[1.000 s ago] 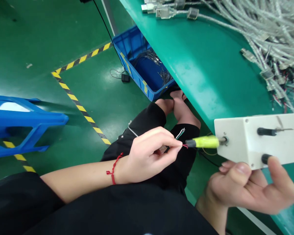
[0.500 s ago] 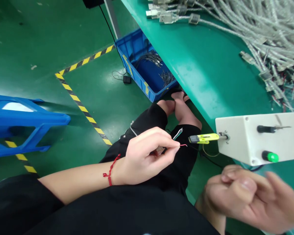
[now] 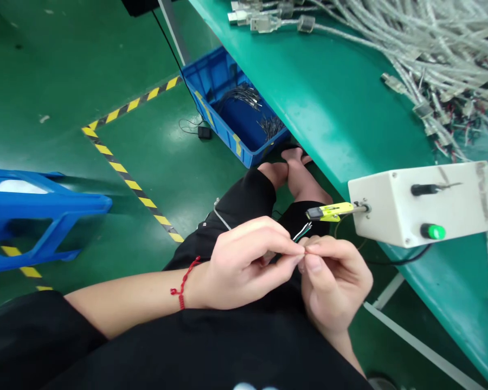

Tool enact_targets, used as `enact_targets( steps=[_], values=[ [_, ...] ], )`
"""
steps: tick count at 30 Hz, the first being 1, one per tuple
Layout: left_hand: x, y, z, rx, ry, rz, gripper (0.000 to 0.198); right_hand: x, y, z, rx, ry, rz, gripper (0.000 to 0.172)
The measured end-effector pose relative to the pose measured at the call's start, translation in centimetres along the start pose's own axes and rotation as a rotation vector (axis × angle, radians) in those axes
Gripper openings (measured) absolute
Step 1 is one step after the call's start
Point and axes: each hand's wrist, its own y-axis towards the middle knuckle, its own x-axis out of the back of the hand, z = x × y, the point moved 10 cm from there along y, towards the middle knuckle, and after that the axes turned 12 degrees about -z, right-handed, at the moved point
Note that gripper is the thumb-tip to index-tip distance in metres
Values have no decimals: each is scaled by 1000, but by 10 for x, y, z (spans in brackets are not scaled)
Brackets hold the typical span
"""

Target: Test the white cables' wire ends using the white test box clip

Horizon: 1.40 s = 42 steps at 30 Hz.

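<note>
My left hand (image 3: pixel 254 262), with a red string bracelet at the wrist, is closed in a pinch on the red wire of a cable. White, green and dark wire ends (image 3: pixel 303 232) of that cable stick out above its fingers. Thumb and forefinger of my right hand (image 3: pixel 335 276) pinch the red wire's end, fingertips meeting those of the left. Between the fingertips the red wire is almost wholly hidden. Just beyond the hands, a yellow-and-black clip-like holder (image 3: pixel 329 212) juts from a white box (image 3: pixel 427 203) with a green knob.
The box stands on a green-topped table (image 3: pixel 321 92). A heap of clear-jacketed USB cables (image 3: pixel 431 59) lies at the back right. Below the table edge, a blue crate (image 3: pixel 223 132) holds bundled cables. A blue plastic stool (image 3: pixel 44 200) stands on the floor at left.
My right hand has come in from the lower right and closed on the red wire's end at the left fingertips. The left hand keeps its pinch; the view has shifted slightly.
</note>
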Motion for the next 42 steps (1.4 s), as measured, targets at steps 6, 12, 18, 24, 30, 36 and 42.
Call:
enact_targets(
  steps=[6,12,18,24,30,36,42],
  values=[
    [-3,-3,-2,-30,5,16,15,-14,-8,-20,-343,289,-9,12],
    [-4,-4,-3,-52,24,2,17,-17,-10,-21,-351,350,-27,22],
    [-3,-7,-7,-58,15,4,17,-8,-18,-21,-353,309,-50,8],
    [-5,-6,-10,-69,7,9,17,-9,-25,-29,-471,335,-82,7],
    [-7,-8,-11,-81,-17,30,14,-15,-26,-34,-529,434,-68,13],
    [-10,-9,-11,-90,-23,56,15,-17,-27,-35,-544,486,-61,12],
    [-12,-8,-11,-92,-7,62,17,-8,-23,-29,-439,412,-140,10]
  ],
)
